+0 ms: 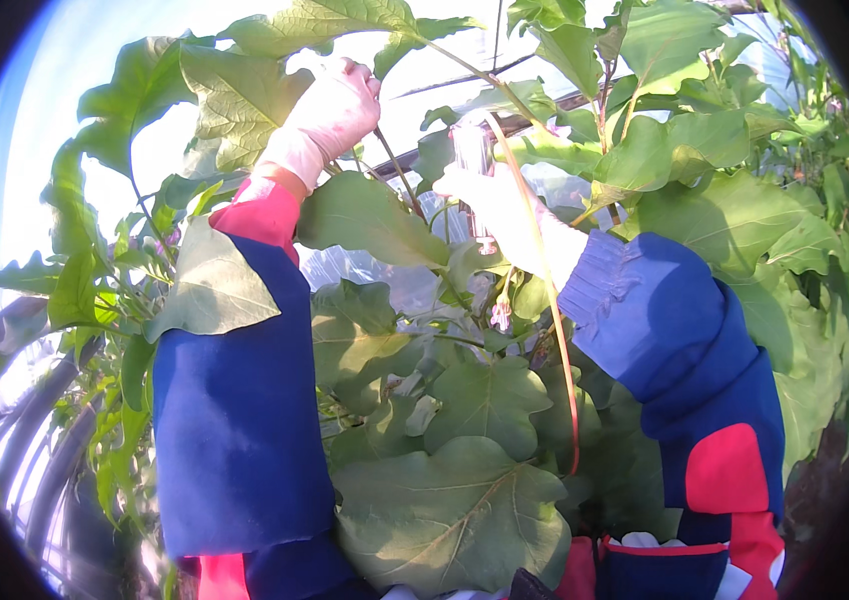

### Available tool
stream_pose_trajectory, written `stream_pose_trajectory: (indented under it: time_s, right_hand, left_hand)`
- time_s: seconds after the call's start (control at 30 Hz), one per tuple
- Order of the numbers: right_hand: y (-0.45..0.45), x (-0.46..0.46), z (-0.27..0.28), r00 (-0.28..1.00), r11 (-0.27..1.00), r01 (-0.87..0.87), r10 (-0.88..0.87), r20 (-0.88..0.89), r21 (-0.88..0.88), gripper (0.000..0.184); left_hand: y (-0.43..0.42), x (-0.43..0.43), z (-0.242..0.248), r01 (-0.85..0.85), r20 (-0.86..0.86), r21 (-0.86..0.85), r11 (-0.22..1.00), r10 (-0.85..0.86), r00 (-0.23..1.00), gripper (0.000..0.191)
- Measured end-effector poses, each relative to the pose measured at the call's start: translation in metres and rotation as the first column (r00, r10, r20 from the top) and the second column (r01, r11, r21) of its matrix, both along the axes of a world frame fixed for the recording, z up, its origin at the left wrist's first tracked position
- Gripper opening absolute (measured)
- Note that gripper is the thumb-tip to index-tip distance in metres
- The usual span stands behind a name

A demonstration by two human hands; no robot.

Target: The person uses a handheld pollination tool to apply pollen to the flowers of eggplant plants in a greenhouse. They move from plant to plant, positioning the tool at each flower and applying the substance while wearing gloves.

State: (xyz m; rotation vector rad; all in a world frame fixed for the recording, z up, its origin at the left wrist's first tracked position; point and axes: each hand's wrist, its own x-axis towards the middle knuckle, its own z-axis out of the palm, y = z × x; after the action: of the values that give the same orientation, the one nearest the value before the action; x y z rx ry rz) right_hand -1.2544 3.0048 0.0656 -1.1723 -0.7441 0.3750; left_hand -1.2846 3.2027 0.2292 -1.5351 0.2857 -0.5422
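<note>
My left hand [330,112], in a thin pale glove, is raised among the upper eggplant leaves with its fingers curled. A dark stem [400,174] runs up to its lower side; whether the fingers grip it is hidden. My right hand [503,202], washed out by bright light, is shut around a clear plastic cylindrical applicator [473,157], held roughly upright. From its top, a thin orange tube [544,262] loops over and hangs down past my wrist. Just below that hand droops a pale purple eggplant flower [501,313].
Broad eggplant leaves [454,517] fill the space before me, with more plants [792,217] to the right. One leaf [218,281] lies over my left sleeve. Bright plastic sheeting [34,135] and dark curved pipes [56,427] stand at the left.
</note>
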Motion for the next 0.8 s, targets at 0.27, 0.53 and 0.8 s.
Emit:
stream_pose_trajectory:
  time_s: [0.27, 0.53, 0.8]
  right_hand:
    - [0.0, -0.009, 0.005, 1.0, 0.998, -0.011, 0.011, 0.004, -0.059, 0.023]
    - [0.002, -0.014, 0.005, 0.999, 0.999, -0.011, 0.013, 0.034, -0.044, 0.022]
    - [0.003, -0.015, 0.008, 0.996, 0.999, -0.008, 0.012, 0.093, -0.049, 0.023]
  left_hand:
    - [0.002, -0.006, -0.017, 0.028, 0.114, -0.591, 0.806, 0.049, 0.992, 0.017]
    - [0.018, -0.007, 0.036, 0.609, 0.632, -0.774, -0.176, -0.143, 0.762, 0.043]
    - [-0.008, -0.015, -0.013, 0.001, 0.069, -0.8, 0.6, 0.091, 0.993, 0.026]
